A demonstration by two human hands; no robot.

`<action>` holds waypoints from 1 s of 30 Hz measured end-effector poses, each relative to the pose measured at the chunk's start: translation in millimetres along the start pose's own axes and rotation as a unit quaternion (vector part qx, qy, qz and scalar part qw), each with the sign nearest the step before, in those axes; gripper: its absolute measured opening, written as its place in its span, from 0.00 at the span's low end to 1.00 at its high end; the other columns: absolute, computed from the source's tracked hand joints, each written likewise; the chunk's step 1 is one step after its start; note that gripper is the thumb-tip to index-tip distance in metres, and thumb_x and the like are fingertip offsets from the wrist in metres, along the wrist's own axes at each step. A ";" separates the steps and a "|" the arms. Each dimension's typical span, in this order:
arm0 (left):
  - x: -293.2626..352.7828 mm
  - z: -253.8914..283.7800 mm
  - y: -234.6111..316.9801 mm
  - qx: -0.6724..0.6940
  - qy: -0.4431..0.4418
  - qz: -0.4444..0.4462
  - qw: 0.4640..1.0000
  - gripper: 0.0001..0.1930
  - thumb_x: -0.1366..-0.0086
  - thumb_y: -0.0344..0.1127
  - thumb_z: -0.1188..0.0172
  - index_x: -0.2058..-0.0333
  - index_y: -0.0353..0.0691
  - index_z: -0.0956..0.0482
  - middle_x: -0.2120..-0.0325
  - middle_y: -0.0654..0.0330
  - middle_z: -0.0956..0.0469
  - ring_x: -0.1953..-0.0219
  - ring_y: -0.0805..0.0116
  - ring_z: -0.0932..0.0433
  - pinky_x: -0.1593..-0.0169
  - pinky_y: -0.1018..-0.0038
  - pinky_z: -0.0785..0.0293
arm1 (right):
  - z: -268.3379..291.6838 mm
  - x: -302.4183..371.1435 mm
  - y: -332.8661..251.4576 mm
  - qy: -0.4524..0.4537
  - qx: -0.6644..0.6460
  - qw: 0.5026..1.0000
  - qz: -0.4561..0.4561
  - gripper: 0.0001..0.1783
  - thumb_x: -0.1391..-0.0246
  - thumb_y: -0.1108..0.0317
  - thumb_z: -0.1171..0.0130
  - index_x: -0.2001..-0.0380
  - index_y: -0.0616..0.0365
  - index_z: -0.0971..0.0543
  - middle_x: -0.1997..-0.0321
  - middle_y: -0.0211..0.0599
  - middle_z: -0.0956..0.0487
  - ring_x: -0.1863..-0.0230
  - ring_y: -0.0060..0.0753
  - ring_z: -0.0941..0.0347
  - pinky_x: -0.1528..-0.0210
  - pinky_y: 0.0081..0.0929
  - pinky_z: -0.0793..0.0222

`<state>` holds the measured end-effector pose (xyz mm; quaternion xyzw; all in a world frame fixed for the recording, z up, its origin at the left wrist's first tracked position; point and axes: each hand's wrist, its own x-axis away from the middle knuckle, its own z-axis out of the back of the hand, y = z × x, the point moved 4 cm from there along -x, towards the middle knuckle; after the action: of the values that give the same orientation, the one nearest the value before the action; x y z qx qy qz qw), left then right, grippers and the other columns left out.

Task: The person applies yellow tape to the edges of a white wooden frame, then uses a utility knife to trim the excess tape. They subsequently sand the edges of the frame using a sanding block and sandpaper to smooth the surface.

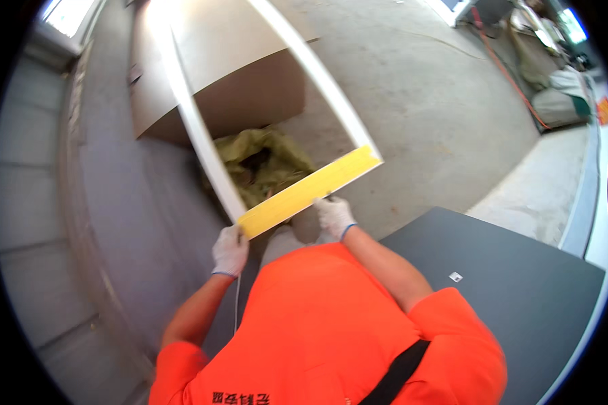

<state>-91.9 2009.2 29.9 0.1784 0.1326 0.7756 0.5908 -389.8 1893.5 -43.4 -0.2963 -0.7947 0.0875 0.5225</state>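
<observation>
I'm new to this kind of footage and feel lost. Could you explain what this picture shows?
There is no machine here. A fisheye camera worn on the head looks down, bending straight edges. Below is the wearer's orange shirt. The left hand and right hand are white-gloved. Both hold the yellow-faced end piece of a long white frame: the left at its left end, the right along its near edge. Beyond it is a yellowish-green sack. A small white label lies on the dark grey panel.

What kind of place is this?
Looks like a workshop or fit-out site, though I can't tell which. Clues: the bare, concrete-looking floor, the long white frame with a yellow end piece, and a large grey panel.
</observation>
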 end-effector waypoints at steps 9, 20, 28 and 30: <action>42.3 -29.5 13.2 0.146 0.061 0.187 0.970 0.18 0.34 0.34 0.40 0.47 0.38 0.19 0.52 0.48 0.22 0.50 0.49 0.21 0.44 0.58 0.24 | -9.0 8.6 -9.7 0.038 0.080 0.996 -0.009 0.12 0.39 0.64 0.30 0.69 0.50 0.25 0.85 0.19 0.35 0.89 0.18 0.42 0.87 0.26 0.50; 41.2 -59.4 29.2 0.079 0.074 0.215 0.971 0.13 0.34 0.36 0.39 0.53 0.38 0.16 0.53 0.48 0.22 0.47 0.48 0.23 0.43 0.59 0.26 | -7.9 5.4 -4.6 0.039 0.074 0.997 0.006 0.12 0.36 0.65 0.33 0.70 0.50 0.26 0.85 0.20 0.35 0.89 0.18 0.44 0.85 0.27 0.51; 46.9 -55.4 39.2 0.314 0.241 0.326 0.858 0.17 0.31 0.33 0.41 0.46 0.34 0.19 0.60 0.50 0.18 0.55 0.57 0.18 0.46 0.66 0.23 | -13.4 8.7 -2.8 0.015 0.057 0.998 -0.020 0.11 0.36 0.66 0.34 0.70 0.51 0.26 0.84 0.19 0.37 0.88 0.17 0.46 0.83 0.26 0.50; 47.4 -58.2 28.5 0.329 0.244 0.326 0.852 0.20 0.30 0.33 0.42 0.42 0.32 0.23 0.57 0.49 0.18 0.54 0.57 0.18 0.46 0.66 0.23 | -12.8 6.4 -3.0 0.012 0.064 0.997 -0.027 0.10 0.36 0.66 0.34 0.69 0.51 0.26 0.84 0.18 0.37 0.88 0.18 0.46 0.83 0.26 0.51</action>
<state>-153.1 2047.5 -5.0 0.2000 0.4543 0.8534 0.1589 -381.5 1892.5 -31.5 -0.2413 -0.7892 0.1204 0.5518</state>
